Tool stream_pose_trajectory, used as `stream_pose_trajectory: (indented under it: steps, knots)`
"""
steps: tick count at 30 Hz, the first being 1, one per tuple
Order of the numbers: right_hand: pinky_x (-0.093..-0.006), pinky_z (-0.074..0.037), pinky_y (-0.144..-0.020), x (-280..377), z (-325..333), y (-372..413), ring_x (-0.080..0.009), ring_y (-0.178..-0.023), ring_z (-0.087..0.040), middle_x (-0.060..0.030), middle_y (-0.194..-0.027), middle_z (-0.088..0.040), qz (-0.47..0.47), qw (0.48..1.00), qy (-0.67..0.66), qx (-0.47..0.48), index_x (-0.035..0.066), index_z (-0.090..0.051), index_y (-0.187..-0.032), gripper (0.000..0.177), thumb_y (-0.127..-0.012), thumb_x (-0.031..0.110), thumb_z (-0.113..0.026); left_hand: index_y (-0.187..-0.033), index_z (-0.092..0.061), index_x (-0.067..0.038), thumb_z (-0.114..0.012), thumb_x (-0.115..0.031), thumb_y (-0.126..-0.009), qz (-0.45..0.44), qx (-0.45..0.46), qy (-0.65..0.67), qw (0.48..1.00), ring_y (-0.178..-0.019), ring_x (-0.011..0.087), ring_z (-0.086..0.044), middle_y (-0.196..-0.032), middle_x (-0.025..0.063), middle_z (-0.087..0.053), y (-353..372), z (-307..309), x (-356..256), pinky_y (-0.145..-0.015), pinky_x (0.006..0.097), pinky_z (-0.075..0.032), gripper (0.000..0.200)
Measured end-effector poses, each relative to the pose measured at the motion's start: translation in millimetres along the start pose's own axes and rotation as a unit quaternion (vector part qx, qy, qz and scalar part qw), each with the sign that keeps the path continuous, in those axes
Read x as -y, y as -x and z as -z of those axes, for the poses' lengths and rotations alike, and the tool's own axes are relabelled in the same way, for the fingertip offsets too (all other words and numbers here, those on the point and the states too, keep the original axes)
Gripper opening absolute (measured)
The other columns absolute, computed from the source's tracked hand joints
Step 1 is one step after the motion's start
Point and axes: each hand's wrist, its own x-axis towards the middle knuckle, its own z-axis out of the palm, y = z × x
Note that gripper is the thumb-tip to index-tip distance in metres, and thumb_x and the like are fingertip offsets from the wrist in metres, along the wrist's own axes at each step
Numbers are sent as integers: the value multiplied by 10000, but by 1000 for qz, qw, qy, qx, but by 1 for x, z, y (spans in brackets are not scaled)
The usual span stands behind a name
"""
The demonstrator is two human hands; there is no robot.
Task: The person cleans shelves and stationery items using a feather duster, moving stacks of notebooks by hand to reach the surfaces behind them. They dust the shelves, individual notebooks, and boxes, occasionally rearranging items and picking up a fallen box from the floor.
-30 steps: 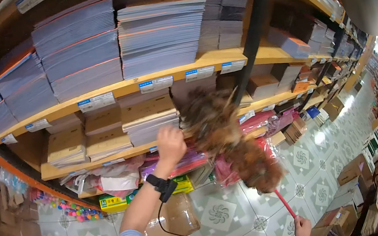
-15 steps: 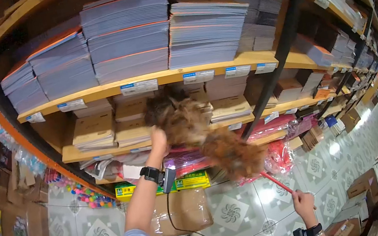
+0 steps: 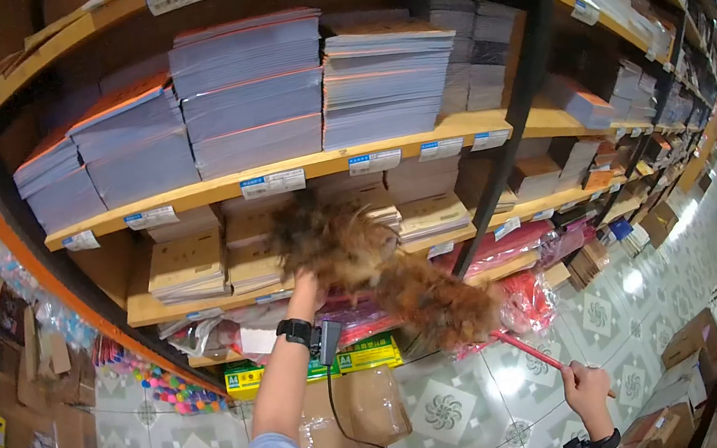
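A brown feather duster (image 3: 434,297) stretches across the front of the lower shelf, its red stick pointing down to the right. My right hand (image 3: 588,387) is closed around that stick near its end. My left hand (image 3: 305,289) is at the lower shelf edge, just under the dark feathery end; its fingers are mostly hidden by the feathers, so its grip cannot be made out. Behind the feathers, stacks of tan booklets (image 3: 186,266) lie on the lower shelf (image 3: 143,308).
Tall stacks of books (image 3: 254,94) fill the shelf above. Below are plastic-wrapped pink packs (image 3: 366,319), green-yellow A4 packs (image 3: 368,355) and a cardboard box (image 3: 366,405) on the tiled floor. A black upright post (image 3: 529,50) divides the shelves. Colourful balls (image 3: 179,390) lie at left.
The view has shifted, so the shelves sit lower and the top shelf's labels show. The duster's feathers have moved slightly left relative to the shelf. My right hand still holds the stick.
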Motion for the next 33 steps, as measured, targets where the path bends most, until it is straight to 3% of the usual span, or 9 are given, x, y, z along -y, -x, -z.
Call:
stream_pose_trajectory:
  steps: [1,3,5,13,14,15,21,27,33]
  knots:
    - [-391,-361,-425,-1,3,1,-327,-448,-486,-142,-446,-456,11,1000,8,-11,55,-525,-594,281,-757,280,-484,-1190,-341,-8,-260,-489,-840,0,3,-4,1000,-1083,210,-376,-1189,102,-399,13,-24,-8,-920,302,-274,600]
    - [-392,-357,-422,-42,-4,18,-334,-444,-479,-146,-447,-456,-16,999,28,-25,50,-522,-597,289,-758,287,-484,-1194,-344,1,-250,-521,-828,-309,-72,-38,948,-1139,211,-295,-1239,95,-336,56,-96,-28,-947,314,-216,644]
    - [-398,-355,-422,-60,5,33,-337,-439,-473,-152,-449,-455,-161,985,33,-50,54,-532,-608,288,-763,292,-479,-1221,-300,3,-215,-549,-820,-313,-79,-59,945,-1145,219,-289,-1248,95,-326,41,-85,-28,-937,318,-224,687]
    - [-439,-349,-461,-23,-7,43,-346,-463,-480,-164,-472,-470,-87,996,1,-8,70,-565,-641,297,-787,297,-440,-1269,-162,12,-160,-586,-802,-225,-127,-94,961,-1185,219,-231,-1311,118,-216,64,-104,-31,-964,289,-166,759]
    - [-444,-348,-468,-22,-7,41,-347,-470,-482,-167,-479,-475,-84,996,7,20,67,-567,-646,299,-789,296,-438,-1269,-137,25,-143,-591,-799,-283,-127,-143,940,-1198,220,-206,-1318,126,-193,84,-120,-35,-969,294,-159,774]
    - [-444,-348,-468,-32,-9,45,-347,-470,-482,-167,-479,-475,-84,996,6,20,67,-567,-646,299,-789,296,-438,-1256,-179,37,-144,-578,-806,-278,-57,-99,954,-1206,218,-200,-1314,136,-203,76,-111,-41,-972,283,-153,763]
    - [-426,-352,-444,-55,3,83,-362,-485,-484,-178,-500,-488,-245,969,13,-37,44,-568,-677,293,-789,281,-437,-1232,-231,54,-140,-543,-824,-297,-89,-217,926,-1201,240,-221,-1299,166,-228,72,-99,-49,-977,281,-158,729]
    - [-426,-374,-458,17,-32,71,-355,-498,-501,-174,-514,-501,-112,993,-8,43,60,-576,-686,325,-790,324,-416,-1184,-283,92,-156,-474,-851,-316,-117,-370,866,-1199,281,-218,-1267,216,-262,37,-91,-31,-982,293,-164,669]
    - [-411,-377,-478,-22,-35,132,-358,-532,-508,-184,-529,-500,-284,957,-59,-2,26,-572,-689,371,-801,334,-399,-1262,-209,-38,-181,-510,-839,-340,-53,-154,926,-1177,224,-253,-1285,128,-259,85,-109,-18,-959,300,-206,634]
